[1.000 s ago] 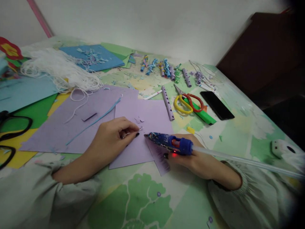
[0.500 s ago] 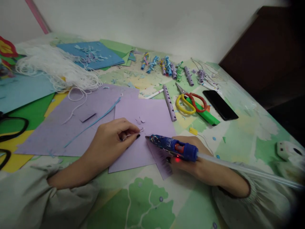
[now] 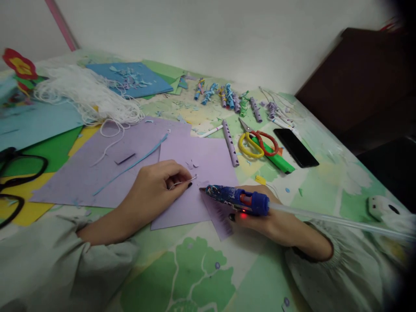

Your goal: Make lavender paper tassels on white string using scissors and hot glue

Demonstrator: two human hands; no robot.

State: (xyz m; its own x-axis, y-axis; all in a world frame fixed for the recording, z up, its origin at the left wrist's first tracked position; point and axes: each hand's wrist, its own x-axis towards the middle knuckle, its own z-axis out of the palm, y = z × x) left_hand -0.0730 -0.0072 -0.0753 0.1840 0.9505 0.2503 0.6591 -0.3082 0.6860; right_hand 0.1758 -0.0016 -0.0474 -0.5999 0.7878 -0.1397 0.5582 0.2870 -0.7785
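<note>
Counter: a green-and-white leaf print spreads nearer than the light purple sheet [image 3: 209,151], the landmark; the counter [image 3: 260,268] runs past it on both sides.
Left hand [image 3: 157,184]: over the sheet's left part, fingers curled, thumb and fingertips pinched on a white cord [image 3: 176,184].
Right hand [image 3: 273,221]: right of the sheet, closed round the glue gun [image 3: 237,198], whose tip points over the sheet.
In the gun: a clear glue stick [image 3: 325,216] enters its back end.
Sheet's near right edge: a fringed purple strip [image 3: 221,219] juts out.
Sheet's far right edge: a dotted purple tube [image 3: 230,144]; right of it, scissors [image 3: 256,141], then a black phone [image 3: 296,147].
Beyond, left: a string heap [image 3: 87,95]; a blue sheet [image 3: 139,80] bearing paper scraps [image 3: 130,77].
Beyond, right: curly paper rolls [image 3: 229,96].
Room: a pale wall [image 3: 195,34] behind.
</note>
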